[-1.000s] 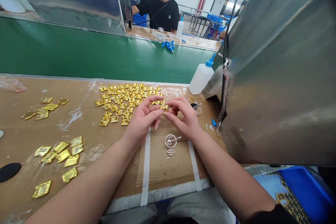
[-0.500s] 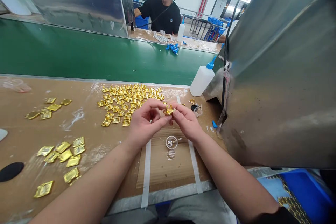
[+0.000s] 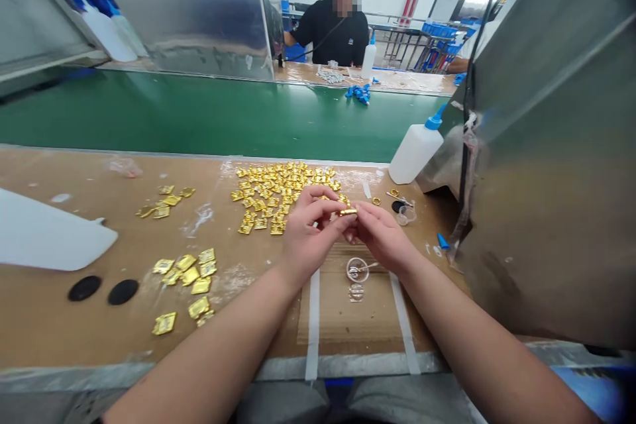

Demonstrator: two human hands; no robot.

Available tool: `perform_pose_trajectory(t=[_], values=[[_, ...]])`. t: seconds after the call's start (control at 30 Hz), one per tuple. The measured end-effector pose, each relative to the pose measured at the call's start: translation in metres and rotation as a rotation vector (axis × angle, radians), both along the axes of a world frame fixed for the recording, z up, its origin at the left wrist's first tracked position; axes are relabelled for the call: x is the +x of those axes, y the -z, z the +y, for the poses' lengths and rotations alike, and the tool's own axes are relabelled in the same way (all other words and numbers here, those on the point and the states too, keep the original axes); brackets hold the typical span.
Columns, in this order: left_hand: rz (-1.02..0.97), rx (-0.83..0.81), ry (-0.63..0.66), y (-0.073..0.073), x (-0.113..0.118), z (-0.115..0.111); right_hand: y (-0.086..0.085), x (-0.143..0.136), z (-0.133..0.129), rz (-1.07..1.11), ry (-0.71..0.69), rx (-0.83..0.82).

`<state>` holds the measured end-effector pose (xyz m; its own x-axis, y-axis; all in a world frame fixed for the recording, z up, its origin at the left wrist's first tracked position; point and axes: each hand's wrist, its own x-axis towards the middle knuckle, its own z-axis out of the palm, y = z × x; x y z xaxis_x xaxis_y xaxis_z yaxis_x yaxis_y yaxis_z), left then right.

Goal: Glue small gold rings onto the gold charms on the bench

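Observation:
Between my two hands is a small gold metal piece [image 3: 348, 212], held edge-on by the fingertips. My left hand [image 3: 314, 228] pinches it from the left, thumb below and fingers above. My right hand [image 3: 382, 230] grips its right side between thumb and fingers. Its face is hidden from me. Just behind my hands lies a spread of many similar gold pieces [image 3: 268, 187]. Nearer to me, a small clear cup [image 3: 358, 269] holds a thin stick, and a small clear plastic piece [image 3: 356, 293] lies below it on the taped cardboard [image 3: 328, 328].
Flat gold pieces [image 3: 189, 275] lie at left, beside two black discs [image 3: 84, 288] and a large white object [image 3: 50, 232]. A white squeeze bottle [image 3: 415, 154] stands by the metal panel [image 3: 546, 179] at right. Across the green belt [image 3: 199, 116] sits a person [image 3: 338, 30].
The gold piece has turned from showing its raised shape to lying edge-on between my fingers. My view has swung left, so everything appears shifted to the right.

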<state>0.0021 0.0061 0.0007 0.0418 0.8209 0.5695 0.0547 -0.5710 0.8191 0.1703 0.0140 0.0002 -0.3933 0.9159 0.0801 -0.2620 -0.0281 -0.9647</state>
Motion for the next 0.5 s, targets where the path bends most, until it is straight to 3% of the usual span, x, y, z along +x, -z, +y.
perform_pose_trajectory(t=[0.33, 0.5], values=[[0.106, 0.071, -0.06, 0.002, -0.002, 0.007, -0.003, 0.006, 0.01, 0.132, 0.378, -0.048], [0.271, 0.307, -0.057, 0.01, -0.003, 0.008, -0.002, 0.007, 0.011, 0.24, 0.638, -0.007]])
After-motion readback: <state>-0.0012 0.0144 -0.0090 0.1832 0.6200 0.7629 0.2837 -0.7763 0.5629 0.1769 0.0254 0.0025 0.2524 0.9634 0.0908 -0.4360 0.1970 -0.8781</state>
